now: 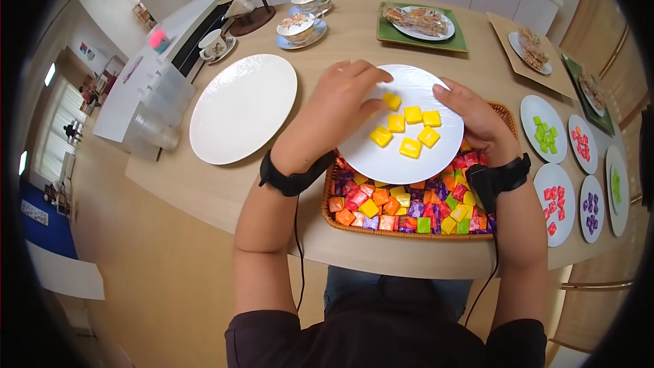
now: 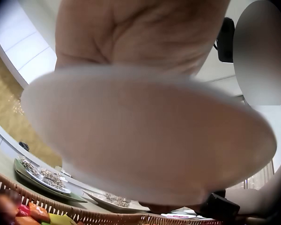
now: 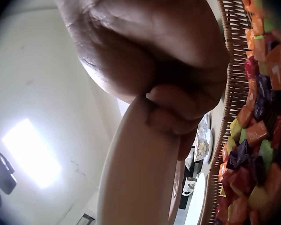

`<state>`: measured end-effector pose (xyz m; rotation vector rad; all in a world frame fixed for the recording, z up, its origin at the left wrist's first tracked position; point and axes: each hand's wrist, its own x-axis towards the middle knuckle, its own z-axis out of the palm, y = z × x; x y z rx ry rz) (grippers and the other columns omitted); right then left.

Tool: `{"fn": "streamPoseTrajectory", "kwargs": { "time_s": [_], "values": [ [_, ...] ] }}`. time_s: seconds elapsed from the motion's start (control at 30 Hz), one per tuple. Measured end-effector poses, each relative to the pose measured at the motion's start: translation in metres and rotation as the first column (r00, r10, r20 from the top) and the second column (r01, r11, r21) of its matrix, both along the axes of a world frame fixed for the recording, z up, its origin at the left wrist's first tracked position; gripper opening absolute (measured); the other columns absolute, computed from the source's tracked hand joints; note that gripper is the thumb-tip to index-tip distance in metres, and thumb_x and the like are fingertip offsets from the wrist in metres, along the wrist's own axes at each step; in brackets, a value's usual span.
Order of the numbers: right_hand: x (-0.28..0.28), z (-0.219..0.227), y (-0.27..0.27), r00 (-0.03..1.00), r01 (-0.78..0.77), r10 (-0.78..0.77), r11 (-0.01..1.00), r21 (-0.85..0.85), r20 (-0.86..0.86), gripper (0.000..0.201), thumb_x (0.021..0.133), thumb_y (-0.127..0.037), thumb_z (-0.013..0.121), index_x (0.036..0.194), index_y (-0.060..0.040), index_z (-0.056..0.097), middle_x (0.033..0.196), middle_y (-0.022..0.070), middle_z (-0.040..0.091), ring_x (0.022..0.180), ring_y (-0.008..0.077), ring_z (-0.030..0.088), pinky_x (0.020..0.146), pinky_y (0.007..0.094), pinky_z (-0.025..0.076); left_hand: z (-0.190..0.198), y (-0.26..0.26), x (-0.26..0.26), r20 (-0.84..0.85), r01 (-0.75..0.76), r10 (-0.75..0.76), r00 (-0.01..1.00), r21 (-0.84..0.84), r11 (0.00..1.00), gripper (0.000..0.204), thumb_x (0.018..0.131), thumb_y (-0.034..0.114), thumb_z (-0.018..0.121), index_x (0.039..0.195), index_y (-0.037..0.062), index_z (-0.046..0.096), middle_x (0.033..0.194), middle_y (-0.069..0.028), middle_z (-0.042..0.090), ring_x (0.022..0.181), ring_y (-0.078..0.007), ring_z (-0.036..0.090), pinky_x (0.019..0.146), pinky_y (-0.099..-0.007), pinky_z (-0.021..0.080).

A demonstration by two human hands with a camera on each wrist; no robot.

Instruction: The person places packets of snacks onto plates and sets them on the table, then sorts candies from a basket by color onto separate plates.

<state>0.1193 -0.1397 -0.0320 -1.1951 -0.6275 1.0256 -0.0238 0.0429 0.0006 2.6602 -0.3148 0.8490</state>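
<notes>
A round white plate (image 1: 375, 153) is held above a wicker basket full of colourful wrapped candies (image 1: 381, 197). Several yellow candies (image 1: 410, 148) lie on it. My right hand (image 1: 477, 117) grips the plate's right rim, thumb on top; in the right wrist view its fingers (image 3: 173, 105) curl beneath the edge. Over the upper left rim is my left hand (image 1: 340, 105), thumb and fingertips spread around the uppermost yellow candy (image 1: 392, 100), with a gap showing between them. The left wrist view has the blurred plate (image 2: 145, 140) across it, hiding the left fingertips.
A large white plate (image 1: 244, 109) sits to the left. On the right, small plates carry green candies (image 1: 545, 134), pink candies (image 1: 554, 203) and purple candies (image 1: 591, 212). Cups (image 1: 296, 28) and a green tray (image 1: 422, 42) with wrapped snacks stand farther back.
</notes>
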Motion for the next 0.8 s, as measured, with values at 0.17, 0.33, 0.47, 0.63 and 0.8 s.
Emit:
{"fn": "streamPoseTrajectory", "kwargs": {
  "time_s": [0.17,0.33,0.47,0.63,0.8],
  "values": [
    [0.021,0.004,-0.012,0.994,0.092,-0.095,0.993,0.077,0.049,0.039,0.091,-0.024,0.047,0.119,0.0019,0.043,0.108,0.0113,0.057,0.092,0.0129,0.058,0.078,0.0242,0.049,0.014,0.009,-0.01,-0.067,-0.17,0.162,0.984,-0.13,0.977,0.013,0.077,0.007,0.061,0.086,0.0006,0.055,0.079,-0.0121,0.059,0.071,-0.0238,0.055,0.065,-0.0318,0.044],
    [0.043,0.004,-0.023,0.949,0.294,-0.303,0.95,0.103,0.09,0.038,0.092,-0.025,0.044,0.121,0.0004,0.042,0.107,0.0094,0.057,0.088,0.0121,0.06,0.072,0.0239,0.051,-0.006,0.017,-0.005,-0.328,-0.149,0.12,0.937,-0.065,0.987,0.012,0.081,0.009,0.054,0.085,-0.0019,0.057,0.078,-0.0151,0.062,0.072,-0.0293,0.058,0.064,-0.0339,0.045],
    [0.046,0.004,-0.025,0.935,0.346,-0.352,0.93,0.127,0.032,0.039,0.092,-0.025,0.044,0.122,-0.0003,0.04,0.106,0.0087,0.057,0.086,0.0115,0.06,0.069,0.0243,0.052,-0.031,0.022,0.006,-0.441,-0.034,0.053,0.896,0.051,0.998,0.014,0.078,0.009,0.056,0.088,0.0004,0.058,0.079,-0.0168,0.061,0.076,-0.0324,0.058,0.067,-0.0364,0.047],
    [0.042,0.006,-0.023,0.949,0.304,-0.312,0.943,0.133,0.041,0.038,0.092,-0.024,0.043,0.122,0.0001,0.04,0.105,0.009,0.058,0.085,0.0105,0.06,0.067,0.0231,0.052,-0.041,0.018,0.011,-0.551,-0.102,0.208,0.808,0.217,0.971,0.013,0.075,0.01,0.056,0.085,0.0016,0.058,0.074,-0.0151,0.061,0.072,-0.0329,0.059,0.066,-0.0373,0.046],
    [0.038,0.003,-0.019,0.955,0.27,-0.283,0.953,0.138,0.087,0.038,0.092,-0.023,0.044,0.122,0.0011,0.04,0.105,0.0091,0.058,0.085,0.0091,0.06,0.066,0.0211,0.051,-0.016,0.029,-0.004,-0.494,-0.167,0.179,0.851,0.069,0.984,0.012,0.076,0.007,0.056,0.086,0.0015,0.057,0.078,-0.0135,0.062,0.074,-0.028,0.059,0.066,-0.0343,0.046]
  ]
}}
